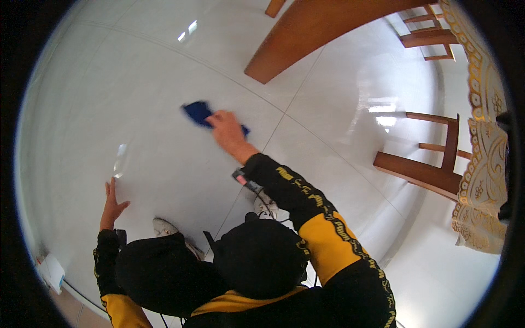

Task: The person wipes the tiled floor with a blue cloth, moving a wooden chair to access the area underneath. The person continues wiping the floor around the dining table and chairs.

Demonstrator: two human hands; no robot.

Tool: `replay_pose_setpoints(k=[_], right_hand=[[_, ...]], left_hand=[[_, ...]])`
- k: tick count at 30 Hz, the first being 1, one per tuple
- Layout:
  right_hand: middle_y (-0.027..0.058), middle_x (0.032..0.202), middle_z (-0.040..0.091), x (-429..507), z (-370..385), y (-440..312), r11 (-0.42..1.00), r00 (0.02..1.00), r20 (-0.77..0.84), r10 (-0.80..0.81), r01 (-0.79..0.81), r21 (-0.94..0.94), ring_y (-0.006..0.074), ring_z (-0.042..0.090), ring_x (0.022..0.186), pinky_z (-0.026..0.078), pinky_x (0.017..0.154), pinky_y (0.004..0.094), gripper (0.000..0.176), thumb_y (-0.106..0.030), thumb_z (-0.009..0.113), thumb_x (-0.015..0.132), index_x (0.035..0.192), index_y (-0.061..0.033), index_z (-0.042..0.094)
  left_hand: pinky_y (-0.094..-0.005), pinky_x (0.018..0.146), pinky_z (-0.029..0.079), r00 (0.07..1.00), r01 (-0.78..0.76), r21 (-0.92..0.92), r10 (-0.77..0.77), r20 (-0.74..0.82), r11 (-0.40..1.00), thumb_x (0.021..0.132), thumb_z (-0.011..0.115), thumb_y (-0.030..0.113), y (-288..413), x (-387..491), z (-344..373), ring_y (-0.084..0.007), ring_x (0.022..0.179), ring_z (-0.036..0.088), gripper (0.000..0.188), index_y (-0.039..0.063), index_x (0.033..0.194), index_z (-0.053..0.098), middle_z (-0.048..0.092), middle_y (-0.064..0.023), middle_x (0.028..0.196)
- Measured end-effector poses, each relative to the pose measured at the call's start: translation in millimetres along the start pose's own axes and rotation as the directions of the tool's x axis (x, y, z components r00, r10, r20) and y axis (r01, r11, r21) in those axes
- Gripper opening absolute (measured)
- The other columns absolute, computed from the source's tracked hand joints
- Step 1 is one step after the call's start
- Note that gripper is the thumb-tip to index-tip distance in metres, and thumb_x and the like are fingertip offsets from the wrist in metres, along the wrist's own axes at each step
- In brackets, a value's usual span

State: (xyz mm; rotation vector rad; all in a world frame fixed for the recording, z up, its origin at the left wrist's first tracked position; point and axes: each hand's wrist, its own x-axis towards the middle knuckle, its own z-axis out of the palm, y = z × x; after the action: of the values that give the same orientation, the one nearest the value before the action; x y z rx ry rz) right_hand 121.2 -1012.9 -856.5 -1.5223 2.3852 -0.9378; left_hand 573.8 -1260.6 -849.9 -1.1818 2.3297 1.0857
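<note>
My right hand (pixel 228 132) presses a dark blue cloth (pixel 197 113) against the glossy white tiled floor (pixel 156 156). Part of the cloth sticks out past my fingers to the left, and a smaller corner shows at the right of my hand. The hand and cloth look slightly blurred. My left hand (pixel 113 206) is lower at the left, well apart from the cloth. Its fingers are spread and it holds nothing; whether it touches the floor I cannot tell. My knees are bent over my shoes (pixel 165 227).
A thick wooden furniture leg (pixel 283 53) slants in at the top. Wooden chairs (pixel 418 174) stand at the right, beside a patterned gold-and-white tablecloth (pixel 484 184). A white box-like object (pixel 51 271) lies at the lower left. A cable (pixel 266 201) hangs near my right sleeve.
</note>
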Motion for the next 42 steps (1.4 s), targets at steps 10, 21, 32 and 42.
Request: replay_pose_setpoints(k=[10,21,32,42], right_hand=[[0.003,0.107,0.061,-115.2,-191.4,52.2,0.428,0.822,0.232,0.52,-0.486,0.762,0.0131,0.056,0.094,0.047,0.084,0.0265,0.047,-0.004,0.055,0.078,0.125,-0.0054,0.057],[0.0189,0.107,0.062,-319.6,-299.8,244.8,0.375,0.201,-0.459,0.865,-0.868,0.327,0.0302,0.057,0.098,0.046,0.083,0.0407,0.045,-0.021,0.053,0.087,0.126,0.0011,0.057],[0.0177,0.13,0.052,7.9,-167.6,222.6,0.851,0.917,-0.26,0.304,-0.384,-0.359,0.037,0.047,0.119,0.036,0.101,0.0469,0.042,-0.014,0.056,0.085,0.126,-0.006,0.057],[0.0194,0.122,0.053,10.1,-109.4,135.3,0.865,0.972,-0.021,0.233,-0.217,-0.452,0.0349,0.048,0.114,0.038,0.094,0.0488,0.044,-0.01,0.057,0.081,0.123,-0.0007,0.055]], left_hand=[[-0.0458,0.118,0.019,0.999,-0.011,-0.027,0.011,0.03,1.0,0.072,0.072,-0.006,-24.4,1.8,2.8,-0.0342,0.147,0.001,0.104,0.016,0.153,0.01,0.009,-0.0114,0.16],[-0.0447,0.117,0.02,0.996,-0.047,0.078,0.041,0.074,0.996,0.076,0.071,-0.003,-18.0,1.9,-4.9,-0.0351,0.147,0.001,0.102,0.012,0.153,0.006,0.007,-0.0169,0.159],[-0.0469,0.115,0.022,0.99,0.084,0.042,-0.088,0.113,0.996,0.067,0.082,0.008,-5.8,-2.4,2.3,-0.0405,0.146,-0.004,0.124,0.019,0.153,-0.006,-0.018,-0.0272,0.154],[-0.0473,0.116,0.015,0.983,0.123,-0.022,-0.118,0.141,0.992,0.067,0.083,0.013,-5.9,-3.6,0.5,-0.0401,0.145,-0.011,0.125,0.019,0.153,-0.007,-0.02,-0.0267,0.154]])
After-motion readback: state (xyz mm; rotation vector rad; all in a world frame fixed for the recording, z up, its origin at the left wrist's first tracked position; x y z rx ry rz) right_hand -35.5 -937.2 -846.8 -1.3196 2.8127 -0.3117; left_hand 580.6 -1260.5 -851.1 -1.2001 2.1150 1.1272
